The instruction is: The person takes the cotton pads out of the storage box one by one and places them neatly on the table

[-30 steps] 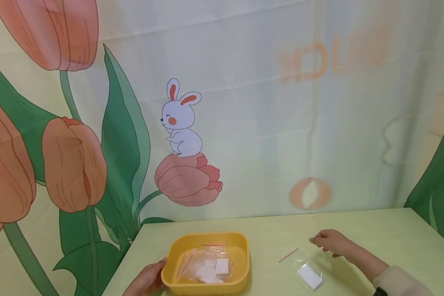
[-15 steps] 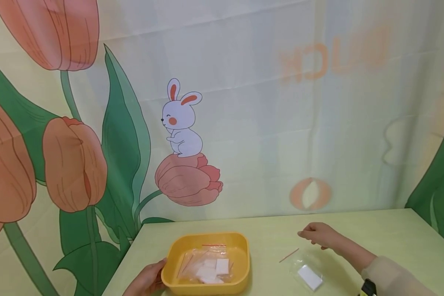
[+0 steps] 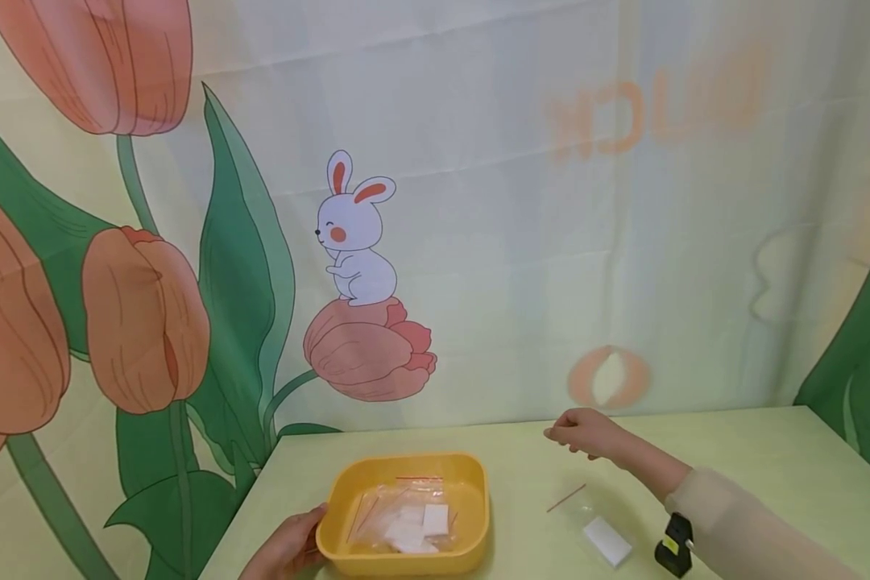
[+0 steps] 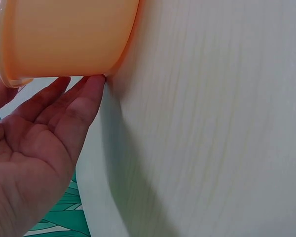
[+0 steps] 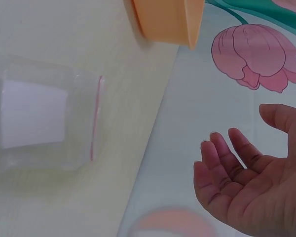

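Observation:
A yellow plastic tray (image 3: pixel 477 515) stands on the table, holding several clear zip bags (image 3: pixel 377 515) with white rectangular pieces inside. My left hand (image 3: pixel 290 541) holds the tray at its left side. From the left wrist, the fingers of the left hand (image 4: pixel 39 133) touch the tray's wall (image 4: pixel 69 39) near its base, with the thumb up by the rim. My right hand (image 3: pixel 587 432) hovers over the table's far part, its fingers loosely bent around nothing. Below it lies one clear zip bag (image 5: pixel 81 118) with a red seal line and a white rectangular piece (image 3: pixel 607 541) inside.
The pale green table (image 3: pixel 761 475) ends at a hanging cloth (image 3: pixel 507 266) printed with tulips and a rabbit. A small black device (image 3: pixel 674 545) sits at the right wrist, close beside the single bag.
My right hand has moved left and away from me, past the single bag toward the table's far edge. The left hand and the tray have stayed in place.

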{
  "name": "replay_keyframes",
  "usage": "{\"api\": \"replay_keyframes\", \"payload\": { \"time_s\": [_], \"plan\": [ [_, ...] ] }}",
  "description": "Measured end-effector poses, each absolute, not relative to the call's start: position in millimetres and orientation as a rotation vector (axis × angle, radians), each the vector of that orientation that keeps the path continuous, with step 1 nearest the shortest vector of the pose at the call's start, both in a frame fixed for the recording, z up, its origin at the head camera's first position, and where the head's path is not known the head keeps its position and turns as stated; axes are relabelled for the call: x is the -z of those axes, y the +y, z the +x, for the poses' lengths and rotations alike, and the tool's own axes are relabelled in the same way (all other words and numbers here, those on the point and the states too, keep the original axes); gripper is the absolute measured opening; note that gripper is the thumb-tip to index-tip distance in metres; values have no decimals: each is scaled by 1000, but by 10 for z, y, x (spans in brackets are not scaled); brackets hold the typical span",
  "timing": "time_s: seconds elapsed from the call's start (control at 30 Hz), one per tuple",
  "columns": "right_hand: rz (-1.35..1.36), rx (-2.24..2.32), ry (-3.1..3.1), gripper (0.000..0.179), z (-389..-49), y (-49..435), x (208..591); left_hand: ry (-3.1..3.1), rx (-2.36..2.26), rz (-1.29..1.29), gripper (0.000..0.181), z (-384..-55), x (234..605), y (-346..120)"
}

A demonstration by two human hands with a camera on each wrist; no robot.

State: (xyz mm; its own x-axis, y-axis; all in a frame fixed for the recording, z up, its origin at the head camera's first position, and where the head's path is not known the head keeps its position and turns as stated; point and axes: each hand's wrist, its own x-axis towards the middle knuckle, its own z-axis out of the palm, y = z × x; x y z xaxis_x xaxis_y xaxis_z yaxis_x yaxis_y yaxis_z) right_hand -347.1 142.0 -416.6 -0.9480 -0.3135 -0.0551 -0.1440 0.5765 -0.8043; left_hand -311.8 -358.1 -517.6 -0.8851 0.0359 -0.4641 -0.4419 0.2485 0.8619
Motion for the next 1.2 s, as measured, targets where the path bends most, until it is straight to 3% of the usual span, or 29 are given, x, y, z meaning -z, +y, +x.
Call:
{"api": "replay_keyframes", "payload": {
  "time_s": [0.47,1.2],
  "plan": [
    [-410,1209,2602,28,-3568,1058,3966,2251,-1648,-462,54,-2951,4941,-3346],
    [-525,1130,2475,27,-3686,498,3802,2272,-1686,-444,52,-2944,4976,-3352]
  ]
}}
